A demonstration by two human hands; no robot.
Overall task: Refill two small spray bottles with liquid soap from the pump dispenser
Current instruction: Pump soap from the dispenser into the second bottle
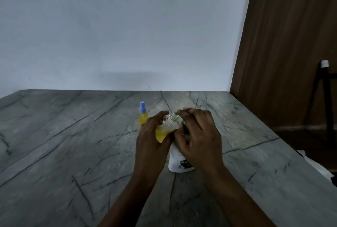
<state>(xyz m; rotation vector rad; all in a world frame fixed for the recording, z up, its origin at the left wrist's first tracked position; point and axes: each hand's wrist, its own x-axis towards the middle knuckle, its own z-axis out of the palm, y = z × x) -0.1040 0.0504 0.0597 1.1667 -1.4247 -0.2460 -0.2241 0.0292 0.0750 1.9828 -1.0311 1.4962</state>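
Observation:
My left hand [152,135] holds a small clear spray bottle [166,126], tilted, with its cap off and yellow liquid in its lower half. Its threaded neck points right, toward the green pump nozzle [176,113] of the white soap dispenser [177,161]. My right hand [197,135] lies over the dispenser's pump head and hides most of it. A second small bottle [143,116], full of yellow liquid and closed with a blue spray cap, stands upright on the table just left of and behind my left hand.
The grey marble table [73,144] runs up to a pale wall. Its right edge lies near a brown wooden door [291,44]. A black stand [326,90] with a white cap stands at the far right. Something white [317,164] lies below the table's right edge.

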